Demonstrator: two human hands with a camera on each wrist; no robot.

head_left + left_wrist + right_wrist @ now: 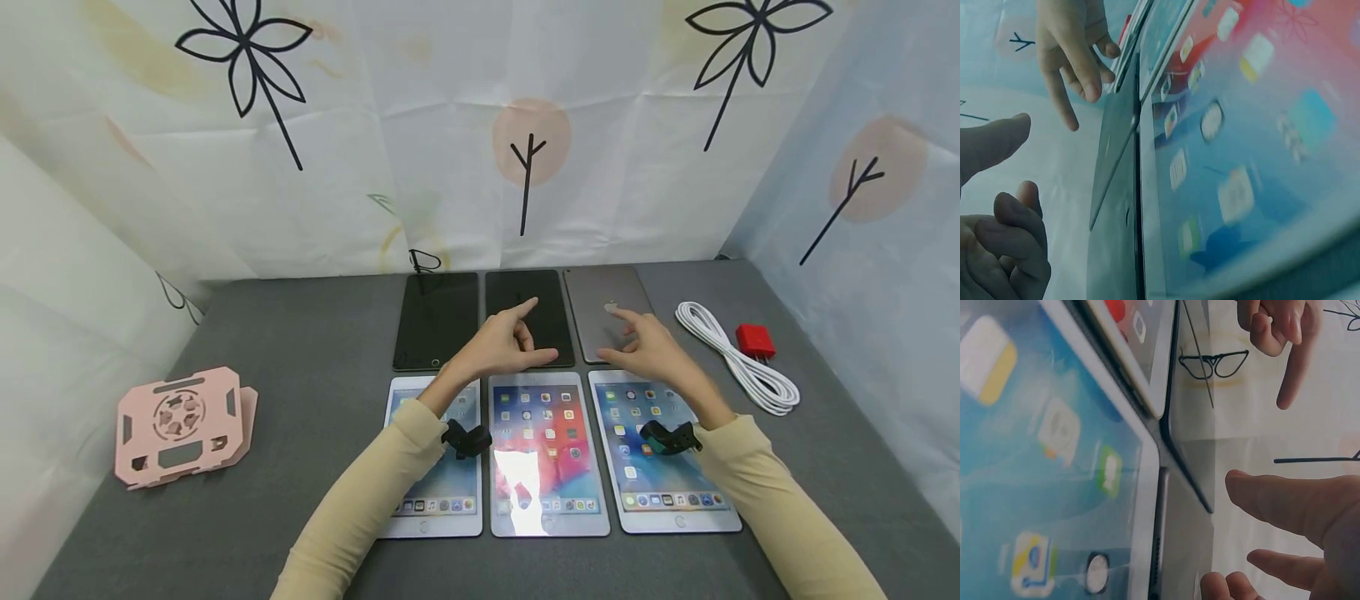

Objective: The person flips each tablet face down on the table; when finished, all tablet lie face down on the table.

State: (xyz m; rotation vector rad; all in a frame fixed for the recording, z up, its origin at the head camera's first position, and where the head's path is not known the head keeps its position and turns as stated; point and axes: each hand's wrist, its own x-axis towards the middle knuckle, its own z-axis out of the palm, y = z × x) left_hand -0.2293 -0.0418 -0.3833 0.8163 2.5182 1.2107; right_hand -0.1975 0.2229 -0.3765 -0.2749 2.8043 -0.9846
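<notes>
In the head view, my left hand (pixel 504 343) is above the middle black tablet (pixel 517 287), thumb and index finger extended, the other fingers bent. My right hand (pixel 651 346) is over the grey tablet (pixel 600 292), its index finger near the logo. Both hands hold nothing; in the wrist views, my left hand (pixel 1007 244) and right hand (pixel 1310 512) are raised clear of the tablets. Another black tablet (pixel 438 321) lies at the back left. Three white tablets (pixel 442 527) (pixel 550 523) (pixel 678 521) with lit screens form the front row.
A pink perforated stand (pixel 178 458) lies at the far left of the grey table (pixel 315 350). At right are a coiled white cable (pixel 761 387) and a red charger plug (pixel 754 340). A patterned cloth (pixel 450 167) hangs behind.
</notes>
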